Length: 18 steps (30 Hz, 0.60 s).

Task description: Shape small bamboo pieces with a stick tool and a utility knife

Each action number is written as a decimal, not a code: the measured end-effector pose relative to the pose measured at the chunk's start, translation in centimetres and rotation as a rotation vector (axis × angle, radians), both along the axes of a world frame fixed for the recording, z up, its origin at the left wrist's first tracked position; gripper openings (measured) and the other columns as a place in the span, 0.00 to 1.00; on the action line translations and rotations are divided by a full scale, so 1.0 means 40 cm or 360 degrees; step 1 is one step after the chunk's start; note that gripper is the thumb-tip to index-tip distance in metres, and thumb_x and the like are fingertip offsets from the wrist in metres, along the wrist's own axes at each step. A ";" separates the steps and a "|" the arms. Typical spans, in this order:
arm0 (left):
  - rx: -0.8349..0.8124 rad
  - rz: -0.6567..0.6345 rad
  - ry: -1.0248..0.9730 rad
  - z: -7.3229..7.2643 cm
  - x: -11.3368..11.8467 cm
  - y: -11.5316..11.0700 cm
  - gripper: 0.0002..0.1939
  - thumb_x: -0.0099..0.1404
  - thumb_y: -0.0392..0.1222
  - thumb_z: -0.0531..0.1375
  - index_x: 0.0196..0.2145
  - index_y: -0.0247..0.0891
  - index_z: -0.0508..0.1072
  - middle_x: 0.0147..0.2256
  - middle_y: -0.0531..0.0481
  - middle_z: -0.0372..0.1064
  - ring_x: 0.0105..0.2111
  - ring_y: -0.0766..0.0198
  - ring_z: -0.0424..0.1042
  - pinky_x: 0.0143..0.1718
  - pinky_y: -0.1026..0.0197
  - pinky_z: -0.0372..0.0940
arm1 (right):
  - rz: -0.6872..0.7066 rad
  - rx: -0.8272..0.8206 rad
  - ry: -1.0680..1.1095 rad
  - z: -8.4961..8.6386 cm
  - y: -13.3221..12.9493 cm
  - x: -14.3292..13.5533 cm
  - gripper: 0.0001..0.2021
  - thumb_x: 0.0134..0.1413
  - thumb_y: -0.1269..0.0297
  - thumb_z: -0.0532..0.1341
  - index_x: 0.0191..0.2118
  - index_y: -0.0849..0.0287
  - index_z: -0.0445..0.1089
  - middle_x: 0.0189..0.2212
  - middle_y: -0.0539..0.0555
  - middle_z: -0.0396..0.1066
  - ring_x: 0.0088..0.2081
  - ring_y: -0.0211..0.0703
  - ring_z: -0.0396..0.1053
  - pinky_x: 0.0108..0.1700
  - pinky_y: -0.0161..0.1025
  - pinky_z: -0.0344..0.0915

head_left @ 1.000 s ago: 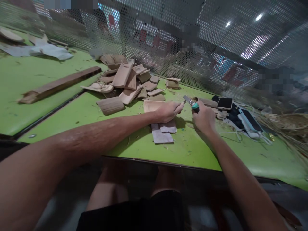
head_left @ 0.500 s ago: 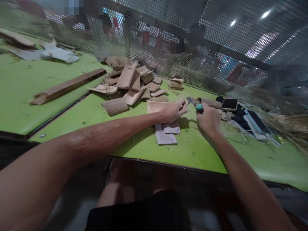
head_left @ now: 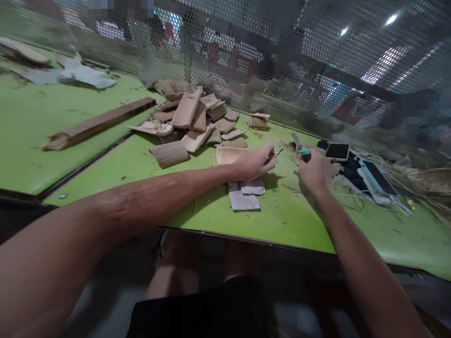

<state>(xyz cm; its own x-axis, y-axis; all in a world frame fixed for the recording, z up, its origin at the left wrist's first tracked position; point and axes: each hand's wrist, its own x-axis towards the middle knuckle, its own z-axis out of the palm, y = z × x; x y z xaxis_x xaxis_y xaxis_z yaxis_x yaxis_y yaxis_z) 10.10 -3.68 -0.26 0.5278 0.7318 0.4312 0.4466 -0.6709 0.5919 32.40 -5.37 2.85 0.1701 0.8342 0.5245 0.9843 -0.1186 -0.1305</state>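
Left hand [head_left: 254, 163] pinches one thin stick [head_left: 278, 153]; right hand [head_left: 314, 172] is clenched on one teal-handled knife [head_left: 301, 148], blade up. Two phones [head_left: 355, 164] (right side), one plank [head_left: 100, 123], green table [head_left: 275, 220], mesh screen [head_left: 317, 61] behind.

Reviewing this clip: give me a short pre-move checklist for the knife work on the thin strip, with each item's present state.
1. Right hand grips the teal-handled knife: ok.
2. Left hand pinches the thin strip: ok, its tip shows past the fingers.
3. Blade apart from the left fingers: ok, a gap shows between the hands.
4. Blade's edge direction: cannot tell, blurred.
5. Phones and white cable close by the right hand: not ok, crowded.
6. Sandpaper sheets lie flat under the left wrist on the green table: ok.
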 end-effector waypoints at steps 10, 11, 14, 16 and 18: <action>-0.0022 0.0063 0.0057 0.007 0.000 0.001 0.13 0.77 0.47 0.49 0.50 0.36 0.65 0.37 0.44 0.74 0.35 0.57 0.72 0.38 0.57 0.64 | 0.0584 -0.0057 0.0138 -0.005 0.001 -0.016 0.11 0.58 0.55 0.58 0.32 0.56 0.70 0.27 0.57 0.70 0.30 0.49 0.63 0.35 0.43 0.54; -0.0021 0.0058 0.0063 0.007 -0.001 0.000 0.14 0.78 0.48 0.48 0.51 0.37 0.65 0.37 0.45 0.74 0.35 0.56 0.73 0.38 0.57 0.65 | 0.0658 -0.0117 0.0152 -0.009 -0.002 -0.024 0.11 0.58 0.55 0.59 0.31 0.56 0.69 0.26 0.56 0.69 0.29 0.48 0.62 0.35 0.43 0.54; -0.0016 0.0058 0.0083 0.009 -0.002 -0.002 0.14 0.78 0.47 0.48 0.51 0.37 0.65 0.38 0.44 0.74 0.36 0.56 0.74 0.39 0.57 0.66 | 0.0774 -0.0271 0.0145 -0.023 -0.002 -0.035 0.12 0.57 0.54 0.59 0.30 0.57 0.69 0.25 0.56 0.69 0.28 0.47 0.61 0.33 0.42 0.53; -0.0009 0.0069 0.0092 0.011 -0.001 -0.003 0.14 0.78 0.46 0.48 0.52 0.37 0.65 0.39 0.43 0.74 0.37 0.56 0.74 0.39 0.56 0.66 | 0.0776 -0.0316 0.0132 -0.029 0.000 -0.035 0.12 0.57 0.54 0.58 0.31 0.57 0.70 0.25 0.56 0.69 0.28 0.47 0.61 0.33 0.42 0.52; 0.0000 0.0077 0.0087 0.011 -0.001 -0.003 0.14 0.77 0.46 0.48 0.52 0.36 0.65 0.40 0.42 0.74 0.38 0.55 0.74 0.39 0.56 0.66 | 0.0759 -0.0325 0.0128 -0.031 0.003 -0.033 0.11 0.56 0.55 0.58 0.30 0.57 0.70 0.24 0.56 0.68 0.28 0.47 0.60 0.33 0.42 0.52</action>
<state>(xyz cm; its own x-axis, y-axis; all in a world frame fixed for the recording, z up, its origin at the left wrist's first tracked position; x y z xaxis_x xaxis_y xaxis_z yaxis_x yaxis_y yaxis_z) 10.07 -3.81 0.18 0.5145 0.7572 0.4025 0.5106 -0.6476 0.5656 31.07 -5.27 1.61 -0.2204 0.9127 0.3441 0.9230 0.3093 -0.2291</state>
